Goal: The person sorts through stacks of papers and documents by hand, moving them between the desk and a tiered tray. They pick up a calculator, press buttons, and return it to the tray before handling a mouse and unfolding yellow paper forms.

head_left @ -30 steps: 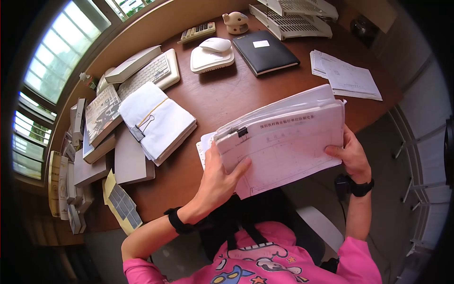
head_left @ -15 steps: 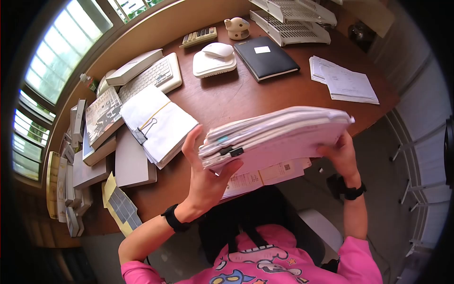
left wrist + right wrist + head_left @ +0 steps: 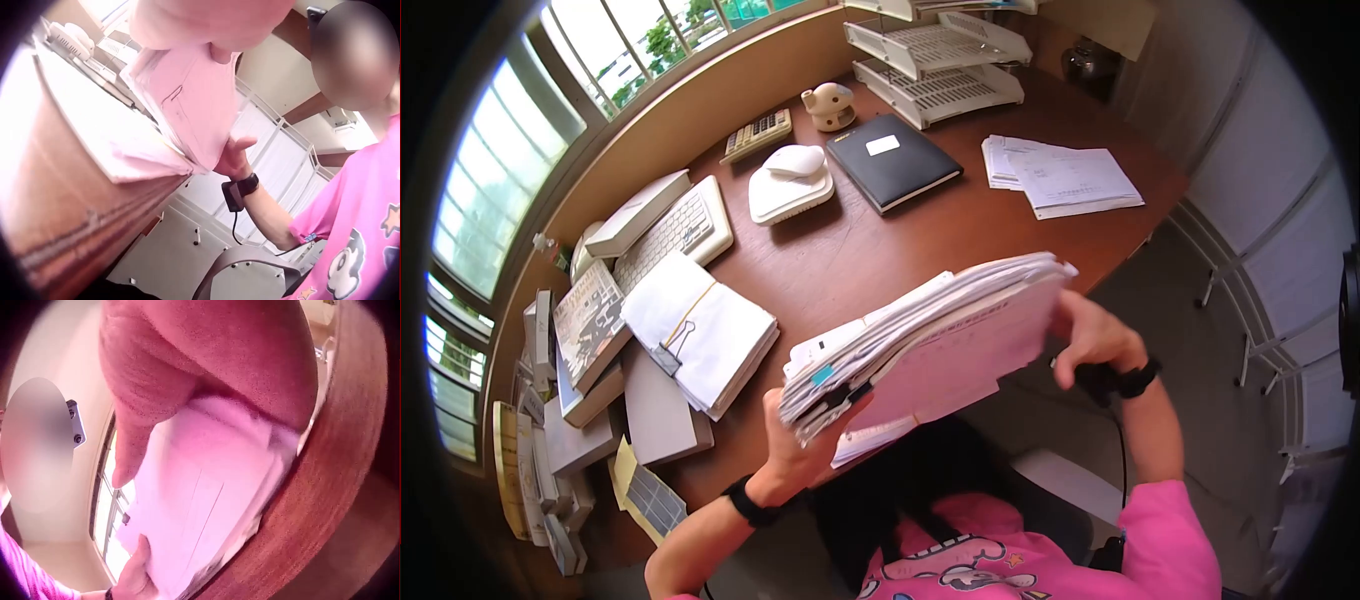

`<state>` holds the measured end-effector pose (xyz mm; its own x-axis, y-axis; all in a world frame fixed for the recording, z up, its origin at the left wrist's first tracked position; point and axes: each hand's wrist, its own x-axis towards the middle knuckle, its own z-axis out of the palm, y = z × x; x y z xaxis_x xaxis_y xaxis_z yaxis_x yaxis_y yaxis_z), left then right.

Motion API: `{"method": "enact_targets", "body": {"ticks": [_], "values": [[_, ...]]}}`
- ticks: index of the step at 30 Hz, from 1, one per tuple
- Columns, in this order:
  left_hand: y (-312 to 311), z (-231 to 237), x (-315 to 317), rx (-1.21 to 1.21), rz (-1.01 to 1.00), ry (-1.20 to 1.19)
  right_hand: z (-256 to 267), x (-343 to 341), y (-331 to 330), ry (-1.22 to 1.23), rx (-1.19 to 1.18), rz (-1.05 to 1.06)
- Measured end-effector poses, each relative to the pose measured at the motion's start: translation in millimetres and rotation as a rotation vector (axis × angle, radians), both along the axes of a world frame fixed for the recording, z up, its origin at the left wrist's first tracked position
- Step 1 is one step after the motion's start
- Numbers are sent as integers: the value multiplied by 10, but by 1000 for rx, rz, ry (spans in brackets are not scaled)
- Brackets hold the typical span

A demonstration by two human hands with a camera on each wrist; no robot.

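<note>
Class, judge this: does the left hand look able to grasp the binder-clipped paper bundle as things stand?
Probably not: the left hand is busy gripping the raised paper stack, though the binder-clipped paper bundle lies close by, uncovered.

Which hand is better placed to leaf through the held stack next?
Probably the right hand: its thumb stands off the held stack, at the end away from its clip. The left hand grips the clipped end, so it seems better kept for support.

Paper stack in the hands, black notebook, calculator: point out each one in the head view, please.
Paper stack (image 3: 962,350), head view: page facing the person.
Black notebook (image 3: 900,172), head view: cover, below its white label.
Calculator (image 3: 757,136), head view: middle of its top.
</note>
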<state>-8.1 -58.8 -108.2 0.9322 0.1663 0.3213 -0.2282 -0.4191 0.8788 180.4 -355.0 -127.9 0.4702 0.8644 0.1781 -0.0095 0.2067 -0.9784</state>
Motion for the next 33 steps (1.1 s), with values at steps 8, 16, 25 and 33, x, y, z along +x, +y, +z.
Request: {"method": "enact_targets", "body": {"ticks": [8,16,25,33], "values": [[220,240,-226,-696,189,254,-68,2084,-1130,-463,-1039,-1224],[221,41,-230,-924,125,763,62,2393,-1227,-109,-993,-942],[259,-55,-241,-910,113,736,-215,2372,-1859,116,-552,-1038],[282,-97,-250,-903,95,712,-215,2275,-2185,233,-215,-1132]]}}
